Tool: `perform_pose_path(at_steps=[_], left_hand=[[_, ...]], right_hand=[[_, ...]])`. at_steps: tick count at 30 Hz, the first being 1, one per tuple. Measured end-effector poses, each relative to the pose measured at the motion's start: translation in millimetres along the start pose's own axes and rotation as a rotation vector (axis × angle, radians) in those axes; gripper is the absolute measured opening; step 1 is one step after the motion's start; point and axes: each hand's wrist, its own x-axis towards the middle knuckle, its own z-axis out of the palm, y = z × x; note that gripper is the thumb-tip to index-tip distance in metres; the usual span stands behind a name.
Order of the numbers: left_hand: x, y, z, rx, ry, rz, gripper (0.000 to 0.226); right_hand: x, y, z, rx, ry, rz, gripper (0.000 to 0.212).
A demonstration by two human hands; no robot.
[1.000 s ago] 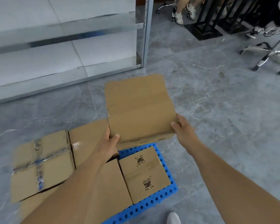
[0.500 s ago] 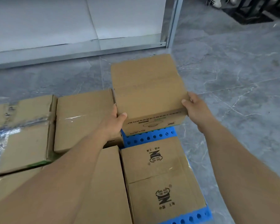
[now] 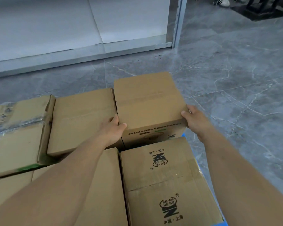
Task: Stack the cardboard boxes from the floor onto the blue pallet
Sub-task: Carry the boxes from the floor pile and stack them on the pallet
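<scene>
Both hands clamp one cardboard box [image 3: 149, 101] at its near corners, left hand [image 3: 112, 130] and right hand [image 3: 195, 121], fingers closed on it. It sits at the blue pallet [image 3: 183, 134]'s far right corner, beside a taped box [image 3: 83, 119]. Placing looks nearly done; next, I'd judge, nudge it flush and release.

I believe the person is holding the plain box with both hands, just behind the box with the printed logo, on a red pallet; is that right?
Not quite: the pallet is blue, as the head view shows. Both the left hand and right hand do grip the plain box behind the logo box.
</scene>
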Motion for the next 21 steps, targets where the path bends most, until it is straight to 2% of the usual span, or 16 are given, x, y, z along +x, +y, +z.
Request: perform_pose_path(at_steps=[8, 21], left_hand=[[-2, -6, 17, 0.306, 0.09, 0.043, 0.064], [-1, -7, 19, 0.352, 0.111, 0.056, 0.065]], right_hand=[[10, 13, 4, -0.104, -0.062, 0.008, 0.048], [4, 17, 4, -0.197, -0.087, 0.01, 0.051]])
